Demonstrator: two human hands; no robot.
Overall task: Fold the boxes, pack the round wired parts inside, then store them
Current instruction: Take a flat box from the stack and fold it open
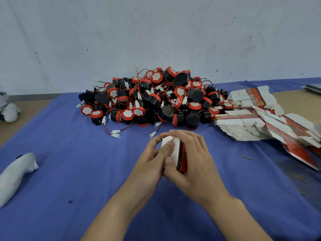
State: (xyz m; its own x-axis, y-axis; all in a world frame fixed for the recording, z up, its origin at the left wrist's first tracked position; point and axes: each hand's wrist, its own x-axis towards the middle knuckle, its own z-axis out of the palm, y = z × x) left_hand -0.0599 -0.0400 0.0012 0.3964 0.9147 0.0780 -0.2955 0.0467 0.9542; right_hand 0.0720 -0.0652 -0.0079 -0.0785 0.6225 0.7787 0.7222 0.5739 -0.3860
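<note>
A small red and white cardboard box (177, 150) sits between both hands above the blue cloth, its white flaps turned up. My left hand (152, 159) grips its left side, thumb pressed on a white flap. My right hand (194, 157) wraps over its top and right side. Behind them lies a big heap of round black and red wired parts (151, 98) with white plugs. A fanned stack of flat unfolded boxes (257, 119) lies to the right.
The blue cloth (69, 171) covers the table in front of a grey wall. A white cloth bundle (15, 174) lies at the left edge, another (8, 110) farther back left. Loose plugs on red wires (115, 133) trail out from the heap.
</note>
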